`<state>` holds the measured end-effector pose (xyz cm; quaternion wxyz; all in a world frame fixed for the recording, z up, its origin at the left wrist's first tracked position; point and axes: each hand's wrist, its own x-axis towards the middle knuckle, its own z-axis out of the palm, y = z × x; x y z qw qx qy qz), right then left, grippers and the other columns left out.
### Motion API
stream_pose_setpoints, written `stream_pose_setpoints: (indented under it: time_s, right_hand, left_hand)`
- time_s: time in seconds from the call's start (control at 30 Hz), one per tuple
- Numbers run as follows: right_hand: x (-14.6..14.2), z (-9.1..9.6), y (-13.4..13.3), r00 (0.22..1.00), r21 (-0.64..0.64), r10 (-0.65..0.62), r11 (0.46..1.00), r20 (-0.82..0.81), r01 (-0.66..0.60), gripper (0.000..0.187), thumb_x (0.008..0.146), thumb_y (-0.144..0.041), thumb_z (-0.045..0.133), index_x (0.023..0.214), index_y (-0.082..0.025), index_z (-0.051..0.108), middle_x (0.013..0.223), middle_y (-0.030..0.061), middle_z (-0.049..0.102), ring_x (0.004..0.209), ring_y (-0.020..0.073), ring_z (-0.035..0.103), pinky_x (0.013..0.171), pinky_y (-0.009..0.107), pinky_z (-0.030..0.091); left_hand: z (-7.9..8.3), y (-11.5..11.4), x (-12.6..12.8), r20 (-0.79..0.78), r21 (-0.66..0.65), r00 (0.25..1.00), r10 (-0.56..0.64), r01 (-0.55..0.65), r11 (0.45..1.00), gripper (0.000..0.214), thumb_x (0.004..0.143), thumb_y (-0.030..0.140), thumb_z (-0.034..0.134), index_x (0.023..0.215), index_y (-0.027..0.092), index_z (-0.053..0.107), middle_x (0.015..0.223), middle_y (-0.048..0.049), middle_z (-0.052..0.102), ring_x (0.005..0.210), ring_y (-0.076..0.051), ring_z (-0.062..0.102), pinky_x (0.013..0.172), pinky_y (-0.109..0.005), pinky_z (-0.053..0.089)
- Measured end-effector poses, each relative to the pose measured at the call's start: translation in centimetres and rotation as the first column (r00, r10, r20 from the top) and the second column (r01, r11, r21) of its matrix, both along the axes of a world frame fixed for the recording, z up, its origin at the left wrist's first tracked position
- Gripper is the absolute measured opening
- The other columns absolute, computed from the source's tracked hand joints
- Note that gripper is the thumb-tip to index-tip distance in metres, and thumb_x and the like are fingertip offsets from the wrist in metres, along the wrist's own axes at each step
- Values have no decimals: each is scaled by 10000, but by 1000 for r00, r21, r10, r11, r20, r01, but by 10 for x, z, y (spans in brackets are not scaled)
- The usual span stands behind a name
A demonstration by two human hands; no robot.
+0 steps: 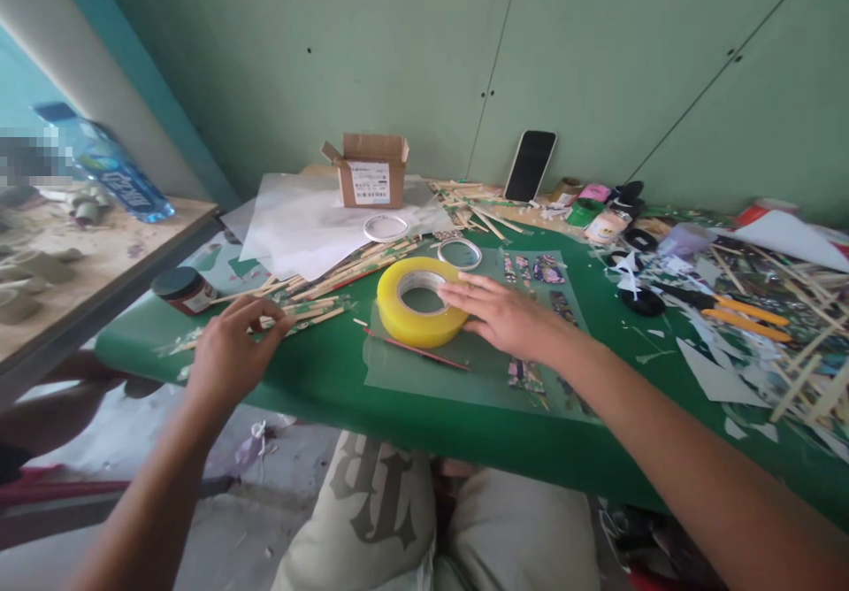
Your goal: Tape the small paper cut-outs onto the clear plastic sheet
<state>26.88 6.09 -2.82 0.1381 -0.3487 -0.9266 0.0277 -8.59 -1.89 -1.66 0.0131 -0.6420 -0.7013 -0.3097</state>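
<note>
Yellow tape roll (412, 326) lies flat on the green tabletop (332, 383) near its front edge, with the right hand (508, 317) laid on its rim, fingers extended and not closed. It appears light, rigid and smooth-walled, best gripped across the outer wall or through the core. The left hand (229, 352) is half-curled over the wooden sticks (332, 277), grasp not discernible; a red pencil (424, 355) lies just in front of the roll, a small tape ring (460, 253) just behind.
</note>
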Motion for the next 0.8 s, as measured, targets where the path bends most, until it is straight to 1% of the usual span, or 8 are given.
stream_pose_setpoints:
  time_s: [0.07, 0.13, 0.23, 0.33, 0.4, 0.53, 0.7, 0.8]
  right_hand:
    - [-9, 7, -21, 997, 81, -32, 996, -70, 38, 530, 847, -37, 428, 1307, -242, 594, 1341, 81, 602, 1267, 258, 515, 1017, 502, 483]
    - [-25, 10, -47, 986, 122, -33, 991, -162, 53, 334, 858, -110, 489, 1136, -187, 657, 1127, 108, 662, 1068, 249, 599, 897, 432, 526]
    - [-52, 1, -78, 971, 116, -211, 968, -112, 224, 139, 918, -299, 577, 947, -182, 646, 902, 78, 663, 869, 224, 615, 715, 335, 499]
    - [-71, -14, -91, 935, 111, -354, 929, -7, 353, 119, 928, -288, 592, 948, -178, 632, 899, 86, 660, 863, 229, 615, 691, 317, 453]
    - [-77, -19, -94, 925, 71, -376, 925, 49, 372, 99, 944, -243, 551, 931, -177, 623, 892, 80, 659, 843, 221, 626, 661, 306, 431]
    - [-85, -14, -103, 924, -19, -375, 926, 79, 377, 139, 944, -160, 458, 947, -170, 597, 926, 69, 677, 795, 188, 660, 579, 280, 380]
    - [-105, -5, -108, 832, -39, -532, 838, 158, 544, 206, 938, -152, 393, 1051, -140, 565, 807, 88, 712, 708, 210, 697, 513, 271, 331]
    - [-118, -5, -104, 811, -29, -562, 819, 165, 573, 236, 980, -219, 348, 1083, -148, 548, 752, 93, 717, 666, 218, 705, 493, 261, 326]
  left_hand:
    - [-3, -12, 8, 69, -1, 998, 1, -1, 1000, 233, 780, 459, 582, 709, 240, 614, 761, 5, 620, 623, -152, 517, 637, -281, 403]
    - [-7, -22, 16, 122, -14, 992, -17, 19, 1000, 219, 782, 449, 582, 727, 240, 618, 757, 1, 625, 649, -160, 535, 644, -280, 412]
    - [-14, -34, 24, 163, -40, 986, 23, -17, 999, 212, 779, 447, 599, 764, 237, 621, 757, 1, 636, 670, -166, 555, 644, -278, 412]
    - [-20, -41, 30, 209, -77, 974, 84, -69, 995, 242, 772, 446, 611, 887, 239, 659, 783, 2, 667, 677, -172, 577, 659, -279, 427]
    - [-23, -46, 36, 214, -81, 975, 51, -35, 996, 261, 795, 442, 579, 916, 235, 683, 848, -15, 696, 726, -183, 593, 705, -293, 441]
    - [-29, -54, 45, 195, -76, 980, 44, -29, 997, 272, 813, 447, 537, 751, 226, 683, 811, -39, 695, 756, -209, 582, 717, -320, 436]
    - [-30, -57, 48, 235, -118, 962, 140, -115, 986, 271, 793, 462, 554, 756, 235, 697, 696, -30, 642, 730, -223, 592, 680, -321, 430]
    - [-29, -56, 47, 257, -138, 954, 153, -120, 983, 269, 793, 465, 559, 765, 242, 708, 662, -25, 633, 722, -228, 601, 669, -319, 431]
